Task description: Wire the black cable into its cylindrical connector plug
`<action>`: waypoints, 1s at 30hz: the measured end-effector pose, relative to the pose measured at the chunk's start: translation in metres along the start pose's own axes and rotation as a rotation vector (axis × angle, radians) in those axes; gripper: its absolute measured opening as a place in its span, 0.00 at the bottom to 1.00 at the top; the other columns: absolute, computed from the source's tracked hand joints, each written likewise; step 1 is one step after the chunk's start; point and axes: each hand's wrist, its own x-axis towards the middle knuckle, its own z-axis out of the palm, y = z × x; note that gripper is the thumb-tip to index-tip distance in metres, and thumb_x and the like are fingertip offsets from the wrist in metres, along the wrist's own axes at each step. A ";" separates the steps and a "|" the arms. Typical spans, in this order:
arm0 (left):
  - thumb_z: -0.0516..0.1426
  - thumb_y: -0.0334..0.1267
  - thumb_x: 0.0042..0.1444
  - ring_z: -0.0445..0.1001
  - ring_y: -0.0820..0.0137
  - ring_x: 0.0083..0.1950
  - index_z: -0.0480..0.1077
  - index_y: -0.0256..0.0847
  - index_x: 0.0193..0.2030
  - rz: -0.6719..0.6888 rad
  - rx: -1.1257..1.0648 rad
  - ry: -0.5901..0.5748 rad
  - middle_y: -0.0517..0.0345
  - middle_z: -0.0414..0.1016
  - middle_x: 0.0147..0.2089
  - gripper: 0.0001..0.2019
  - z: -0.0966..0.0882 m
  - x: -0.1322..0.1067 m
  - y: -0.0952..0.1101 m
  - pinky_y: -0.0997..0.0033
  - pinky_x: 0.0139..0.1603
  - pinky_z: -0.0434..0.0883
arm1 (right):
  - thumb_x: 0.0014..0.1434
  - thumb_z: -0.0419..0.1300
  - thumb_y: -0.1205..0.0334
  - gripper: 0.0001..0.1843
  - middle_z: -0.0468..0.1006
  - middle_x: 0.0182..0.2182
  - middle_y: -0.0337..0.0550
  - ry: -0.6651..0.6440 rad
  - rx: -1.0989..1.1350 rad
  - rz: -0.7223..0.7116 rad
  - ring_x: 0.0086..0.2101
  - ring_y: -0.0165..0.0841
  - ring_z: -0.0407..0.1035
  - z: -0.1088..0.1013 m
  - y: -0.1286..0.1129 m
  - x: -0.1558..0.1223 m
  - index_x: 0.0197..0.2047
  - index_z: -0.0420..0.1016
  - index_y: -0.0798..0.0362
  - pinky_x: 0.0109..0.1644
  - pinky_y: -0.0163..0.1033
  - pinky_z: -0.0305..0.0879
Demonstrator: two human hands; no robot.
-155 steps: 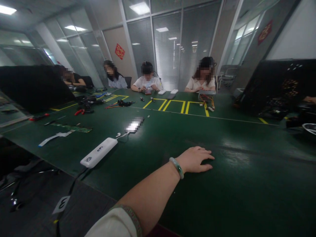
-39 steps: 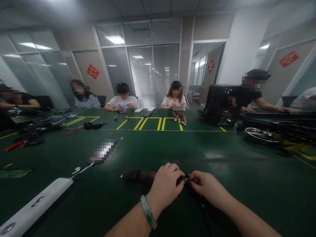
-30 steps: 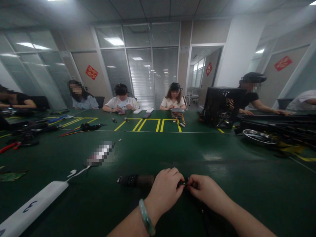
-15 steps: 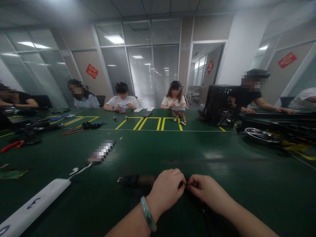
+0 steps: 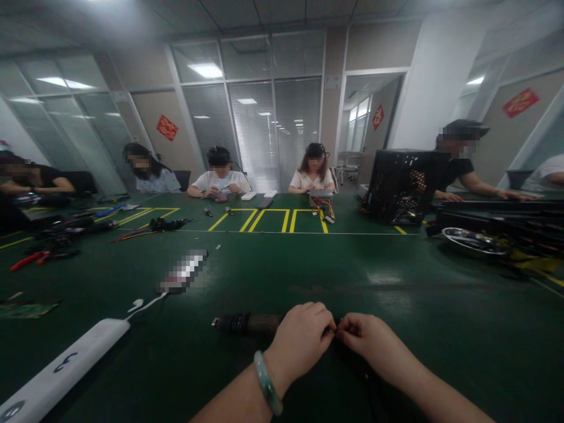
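Two hands, the left hand and the right hand, pinch one small black connector between them, though it is mostly hidden. One dark cylindrical tool lies just beside the left hand.

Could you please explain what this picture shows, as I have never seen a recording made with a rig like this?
This view comes from a camera worn on a person's head, looking forward and down, so the two bare arms are the wearer's own. The left hand, wearing a bangle, and the right hand pinch a small dark part between them; it is too small to identify. A dark cylindrical object runs in behind the left hand, on a green workbench. Red-handled pliers lie farther left, and a co-worker sits across the bench.
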 end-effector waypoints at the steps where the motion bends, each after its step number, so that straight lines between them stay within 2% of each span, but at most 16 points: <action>1: 0.58 0.33 0.56 0.68 0.68 0.42 0.69 0.42 0.37 -0.005 -0.003 0.005 0.61 0.70 0.38 0.02 0.000 0.000 0.000 0.68 0.41 0.64 | 0.58 0.56 0.61 0.08 0.80 0.30 0.38 0.010 0.011 -0.004 0.30 0.32 0.73 0.000 -0.001 0.000 0.35 0.77 0.51 0.31 0.31 0.59; 11: 0.57 0.32 0.56 0.68 0.67 0.42 0.69 0.42 0.37 0.029 0.024 -0.008 0.59 0.70 0.39 0.02 -0.001 0.003 -0.003 0.69 0.41 0.64 | 0.58 0.58 0.57 0.09 0.80 0.31 0.40 -0.018 -0.028 0.005 0.31 0.35 0.74 -0.004 0.000 0.000 0.36 0.78 0.50 0.32 0.33 0.60; 22: 0.56 0.32 0.57 0.68 0.68 0.41 0.68 0.41 0.37 0.107 0.075 -0.009 0.60 0.70 0.39 0.02 0.001 0.006 -0.010 0.68 0.43 0.64 | 0.59 0.56 0.59 0.10 0.79 0.27 0.37 -0.020 0.024 0.025 0.28 0.30 0.72 -0.003 -0.003 -0.001 0.32 0.76 0.52 0.29 0.30 0.57; 30: 0.56 0.32 0.57 0.69 0.68 0.42 0.67 0.42 0.41 0.035 0.032 0.009 0.60 0.71 0.40 0.05 -0.001 0.003 -0.004 0.68 0.42 0.64 | 0.58 0.56 0.60 0.09 0.77 0.26 0.36 -0.004 0.033 0.004 0.27 0.30 0.69 -0.003 -0.001 0.000 0.31 0.75 0.52 0.28 0.30 0.56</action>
